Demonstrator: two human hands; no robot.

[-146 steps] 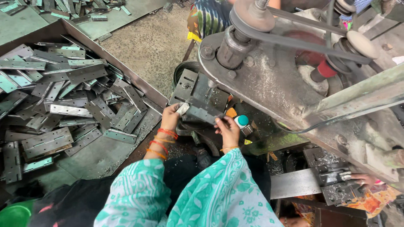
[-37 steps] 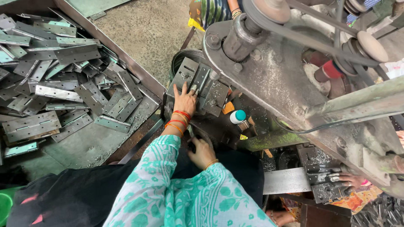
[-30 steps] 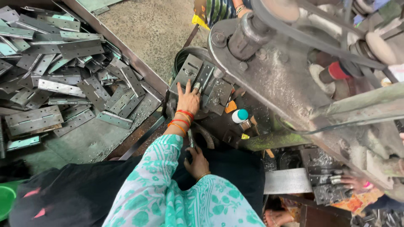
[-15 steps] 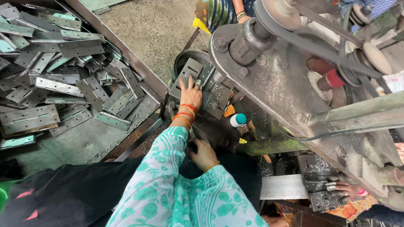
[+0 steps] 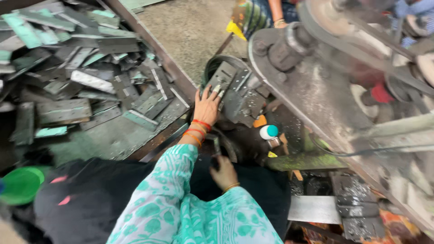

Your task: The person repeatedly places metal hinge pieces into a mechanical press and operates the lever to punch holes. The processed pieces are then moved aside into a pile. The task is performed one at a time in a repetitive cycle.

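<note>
Left hand (image 5: 206, 107) flat, fingers spread, pressing on a grey metal plate (image 5: 222, 77) on the machine (image 5: 316, 90) bed — not gripping it. Right hand (image 5: 224, 173) low near the lap, curled around a thin dark metal strip (image 5: 216, 145) — grip tightness unclear. Pile of metal plates (image 5: 81, 86) well left of both hands.

Your view is evenly lit by soft daylight, without glare. Motion blur smears the whole frame, worst at the edges. Deep shadow fills the bottom left.
</note>
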